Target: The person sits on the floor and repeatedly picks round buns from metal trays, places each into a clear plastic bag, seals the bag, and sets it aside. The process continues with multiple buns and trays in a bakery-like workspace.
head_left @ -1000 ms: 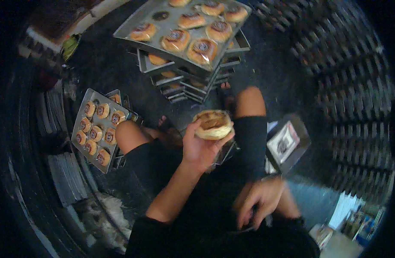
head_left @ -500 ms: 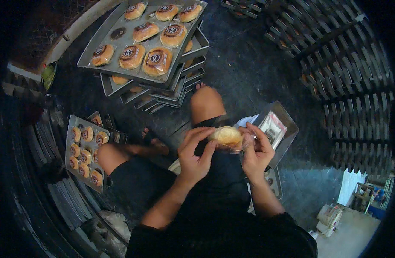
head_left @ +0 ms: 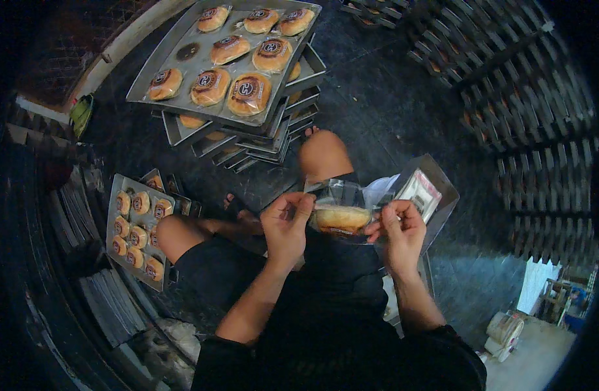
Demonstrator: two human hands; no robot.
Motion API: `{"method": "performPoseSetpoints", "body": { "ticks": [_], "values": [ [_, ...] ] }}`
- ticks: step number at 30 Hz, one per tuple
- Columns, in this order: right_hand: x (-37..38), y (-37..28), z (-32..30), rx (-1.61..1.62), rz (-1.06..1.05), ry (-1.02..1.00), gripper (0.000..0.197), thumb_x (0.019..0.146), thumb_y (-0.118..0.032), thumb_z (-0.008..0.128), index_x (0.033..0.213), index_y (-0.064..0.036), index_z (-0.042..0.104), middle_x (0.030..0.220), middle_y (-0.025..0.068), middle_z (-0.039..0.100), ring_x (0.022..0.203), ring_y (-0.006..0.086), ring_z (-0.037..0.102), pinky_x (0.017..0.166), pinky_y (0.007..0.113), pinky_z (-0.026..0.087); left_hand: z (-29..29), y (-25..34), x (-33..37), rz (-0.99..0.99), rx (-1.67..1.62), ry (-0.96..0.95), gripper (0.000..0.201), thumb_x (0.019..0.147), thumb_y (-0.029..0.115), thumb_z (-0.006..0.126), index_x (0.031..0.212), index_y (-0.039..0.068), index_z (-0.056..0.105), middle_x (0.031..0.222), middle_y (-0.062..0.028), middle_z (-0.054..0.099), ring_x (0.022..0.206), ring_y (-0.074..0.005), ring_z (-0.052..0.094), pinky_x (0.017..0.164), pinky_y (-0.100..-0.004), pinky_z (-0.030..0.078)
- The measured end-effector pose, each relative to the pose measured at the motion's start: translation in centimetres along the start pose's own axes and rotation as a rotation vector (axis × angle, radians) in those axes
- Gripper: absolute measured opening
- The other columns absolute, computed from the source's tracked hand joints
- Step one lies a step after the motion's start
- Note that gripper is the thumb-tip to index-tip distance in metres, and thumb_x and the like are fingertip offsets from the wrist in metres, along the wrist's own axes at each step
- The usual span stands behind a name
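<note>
Over my lap, a round golden bun (head_left: pixel 342 220) sits inside a clear plastic bag (head_left: pixel 338 190). The bag stands up above the bun, its upper part see-through and loose. My left hand (head_left: pixel 287 229) is closed, thumb and fingers pinching the bag at its left side. On the other side, my right hand (head_left: pixel 403 236) pinches the bag's right side, fingers curled. The bun hangs between the two hands, its browned face turned down toward me. Just beyond my right hand is a metal box (head_left: pixel 444 207) holding a stack of flat printed plastic bags (head_left: pixel 418 194).
At the far left, a metal tray (head_left: pixel 157 65) of bagged buns tops a crooked stack of trays. Another tray (head_left: pixel 135 276) with several buns lies left of my knee (head_left: pixel 177 236). Tall rows of stacked trays (head_left: pixel 527 111) line the right. A white bundle (head_left: pixel 506 332) is at lower right.
The bun has turned and dropped lower in the bag, which now stands open above it. My hands have moved from around the bun to the bag's sides, slightly farther apart.
</note>
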State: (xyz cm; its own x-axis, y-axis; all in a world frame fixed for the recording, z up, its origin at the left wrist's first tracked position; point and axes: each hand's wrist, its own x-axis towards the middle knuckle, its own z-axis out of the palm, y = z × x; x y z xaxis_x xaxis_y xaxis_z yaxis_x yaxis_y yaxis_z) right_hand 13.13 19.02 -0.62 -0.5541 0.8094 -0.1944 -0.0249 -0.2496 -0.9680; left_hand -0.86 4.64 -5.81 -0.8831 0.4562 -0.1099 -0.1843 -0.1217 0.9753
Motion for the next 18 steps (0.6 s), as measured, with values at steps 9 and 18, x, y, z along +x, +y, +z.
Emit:
{"method": "performPoseSetpoints", "body": {
  "ticks": [9, 18],
  "values": [
    [0.3, -1.0, -1.1, -0.159, 0.122, -0.062, 0.013, 0.104, -0.010, 0.069, 0.100, -0.0017, 0.060, 0.090, 0.0072, 0.066, 0.061, 0.0078, 0.060, 0.048, 0.024, 0.047, -0.9, 1.8, 0.7, -0.126, -0.068, -0.042, 0.012, 0.101, 0.011, 0.074, 0.106, 0.000, 0.073, 0.095, -0.0032, 0.074, 0.093, -0.0104, 0.067, 0.088, -0.0280, 0.052],
    [-6.5, 7.1, -4.7, -0.272, 0.224, 0.180, 0.023, 0.103, -0.020, 0.068, 0.112, 0.0015, 0.064, 0.110, 0.0157, 0.065, 0.091, 0.0186, 0.067, 0.080, 0.033, 0.059, -1.2, -7.7, -5.5, -0.096, 0.381, 0.020, 0.020, 0.101, 0.017, 0.075, 0.089, 0.003, 0.068, 0.075, 0.0034, 0.064, 0.069, -0.0079, 0.055, 0.066, -0.0274, 0.045]
  ]
}}
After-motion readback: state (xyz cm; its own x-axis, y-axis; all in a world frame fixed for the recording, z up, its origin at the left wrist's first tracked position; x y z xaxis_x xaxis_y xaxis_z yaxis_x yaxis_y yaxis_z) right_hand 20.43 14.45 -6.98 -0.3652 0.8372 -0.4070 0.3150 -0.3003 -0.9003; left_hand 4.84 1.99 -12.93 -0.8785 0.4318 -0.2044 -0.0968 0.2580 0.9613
